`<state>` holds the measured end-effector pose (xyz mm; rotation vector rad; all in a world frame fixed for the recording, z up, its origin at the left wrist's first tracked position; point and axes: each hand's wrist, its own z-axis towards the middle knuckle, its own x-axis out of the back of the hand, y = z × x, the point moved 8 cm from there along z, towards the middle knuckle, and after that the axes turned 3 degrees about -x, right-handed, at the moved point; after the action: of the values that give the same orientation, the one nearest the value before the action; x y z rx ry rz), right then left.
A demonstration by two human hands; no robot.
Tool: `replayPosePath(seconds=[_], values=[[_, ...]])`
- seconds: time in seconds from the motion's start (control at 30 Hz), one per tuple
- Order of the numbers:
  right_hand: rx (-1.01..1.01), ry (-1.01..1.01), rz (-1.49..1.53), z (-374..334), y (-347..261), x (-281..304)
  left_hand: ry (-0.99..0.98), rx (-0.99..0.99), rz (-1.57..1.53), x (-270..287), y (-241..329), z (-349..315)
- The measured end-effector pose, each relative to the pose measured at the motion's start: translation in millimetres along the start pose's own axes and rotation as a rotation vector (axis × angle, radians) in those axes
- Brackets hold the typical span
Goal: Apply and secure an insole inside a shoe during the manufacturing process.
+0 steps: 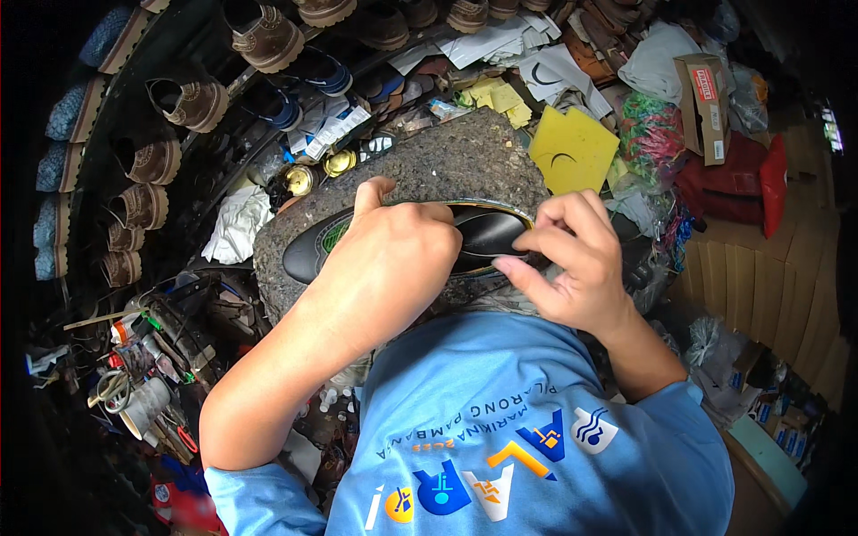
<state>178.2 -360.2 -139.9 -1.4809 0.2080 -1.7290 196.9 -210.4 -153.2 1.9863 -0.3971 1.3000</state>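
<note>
A black shoe (308, 255) lies on its sole on a rough stone block (447, 156), toe to the left, with a green mark near the toe. My left hand (393, 246) is closed over the shoe's middle, its thumb raised at the far side. Its other fingertips are hidden at the opening. Inside the heel half shows a glossy black insole (487, 234) with a thin pale edge. At the heel end, my right hand (581, 259) brings thumb and forefinger together at the insole's edge; the exact contact is hard to make out.
Brown shoes (192, 103) stand on racks at the far left. Two open tins (340, 162) and crumpled white paper (239, 223) sit beside the block. Beyond it lie yellow sheets (572, 150) and tangled coloured string (657, 134). Tools and a thread spool (146, 406) crowd the near left.
</note>
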Motion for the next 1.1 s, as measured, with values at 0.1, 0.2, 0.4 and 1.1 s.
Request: replayPosePath(seconds=[0.1,0.2,0.4,1.1], values=[[-0.117,0.005,-0.040,6,-2,-13,-0.043,0.035,0.040,-3,4,2],[-0.244,-0.033,0.019,1,4,-23,0.034,0.052,0.061,-4,8,-5],[-0.289,-0.135,0.055,-5,7,-22,0.251,0.059,-0.011,0,16,-24],[-0.365,-0.153,0.159,-10,19,-27,0.296,0.045,0.006,-12,21,-10]])
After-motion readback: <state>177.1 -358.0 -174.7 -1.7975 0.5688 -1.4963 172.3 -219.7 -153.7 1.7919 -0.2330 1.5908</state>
